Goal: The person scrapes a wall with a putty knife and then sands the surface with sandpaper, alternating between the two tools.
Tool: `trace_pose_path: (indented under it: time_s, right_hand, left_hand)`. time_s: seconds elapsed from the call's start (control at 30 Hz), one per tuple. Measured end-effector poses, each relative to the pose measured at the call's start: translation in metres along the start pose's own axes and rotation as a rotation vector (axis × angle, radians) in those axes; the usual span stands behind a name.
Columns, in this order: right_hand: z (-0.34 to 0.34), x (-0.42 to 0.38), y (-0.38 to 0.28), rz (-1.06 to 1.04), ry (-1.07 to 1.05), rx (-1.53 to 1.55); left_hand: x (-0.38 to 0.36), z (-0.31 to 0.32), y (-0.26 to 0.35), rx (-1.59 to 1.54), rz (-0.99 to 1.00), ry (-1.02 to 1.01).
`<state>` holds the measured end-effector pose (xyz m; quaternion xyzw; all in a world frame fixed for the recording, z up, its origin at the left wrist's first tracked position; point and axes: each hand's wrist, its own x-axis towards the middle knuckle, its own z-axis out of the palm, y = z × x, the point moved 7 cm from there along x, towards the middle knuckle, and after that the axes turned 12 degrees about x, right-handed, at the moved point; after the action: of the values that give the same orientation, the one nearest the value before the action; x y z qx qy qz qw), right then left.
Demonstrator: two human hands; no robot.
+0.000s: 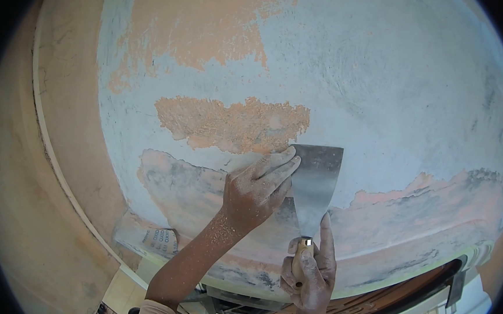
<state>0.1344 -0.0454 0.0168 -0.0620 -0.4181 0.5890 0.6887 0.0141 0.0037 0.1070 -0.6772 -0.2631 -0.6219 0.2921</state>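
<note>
My right hand [313, 272] is wrapped around the wooden handle [300, 265] of a wide scraper, one finger stretched up along the blade. The flared metal blade [319, 176] points upward, its broad edge against the pale wall [348, 111]. My left hand [256, 186], dusted white, has its fingers extended with the tips at the blade's upper left corner. Just above those fingers is a rough patch of exposed orange plaster [230, 120]. The left thumb is hidden.
A folded piece of printed sandpaper [161, 239] sits on a ledge at lower left. Bare pinkish-grey plaster [405, 214] runs across the lower wall. Below it is a dark-framed opening with brown panelling [393, 298]. A tan side wall [70, 115] stands at left.
</note>
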Motion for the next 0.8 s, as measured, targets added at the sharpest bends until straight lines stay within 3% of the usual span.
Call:
trace_pose_path:
  time_s: [0.47, 0.57, 0.8]
  right_hand:
    - [0.001, -0.002, 0.000, -0.002, -0.012, 0.037]
    - [0.001, 0.000, 0.001, -0.004, 0.015, 0.023]
    - [-0.002, 0.001, 0.003, -0.028, 0.003, 0.021]
  left_hand:
    - [-0.002, 0.003, 0.002, 0.043, 0.033, -0.027]
    - [0.010, 0.000, -0.001, -0.021, -0.050, -0.027]
    - [0.001, 0.004, -0.001, -0.005, 0.017, -0.019]
